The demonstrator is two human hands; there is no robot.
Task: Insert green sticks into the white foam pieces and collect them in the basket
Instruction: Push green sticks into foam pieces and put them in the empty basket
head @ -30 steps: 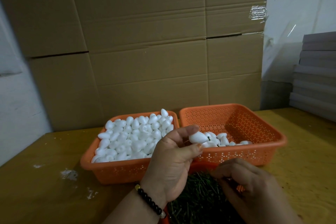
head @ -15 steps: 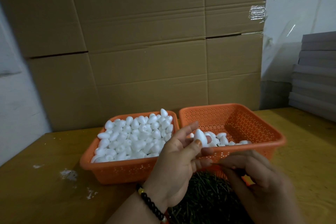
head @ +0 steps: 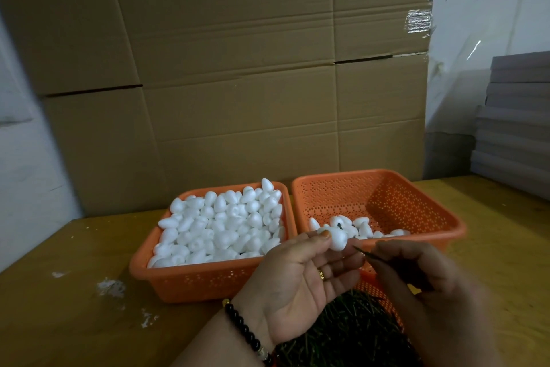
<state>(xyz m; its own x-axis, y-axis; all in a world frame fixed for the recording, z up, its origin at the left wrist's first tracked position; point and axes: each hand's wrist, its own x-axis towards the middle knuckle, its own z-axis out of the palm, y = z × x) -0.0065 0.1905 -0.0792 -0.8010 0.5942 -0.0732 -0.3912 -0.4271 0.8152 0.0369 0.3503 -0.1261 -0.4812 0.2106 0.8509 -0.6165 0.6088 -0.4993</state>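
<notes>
The left hand (head: 300, 280) pinches a white egg-shaped foam piece (head: 338, 239) at its fingertips. The right hand (head: 416, 274) pinches a thin green stick (head: 364, 252), tip just beside the foam, before the orange perforated plastic basket (head: 387, 206).

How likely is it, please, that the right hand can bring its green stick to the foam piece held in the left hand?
Probably yes: the right hand pinches the green stick, its tip just short of the foam piece in the left hand, with nothing between them.
</notes>
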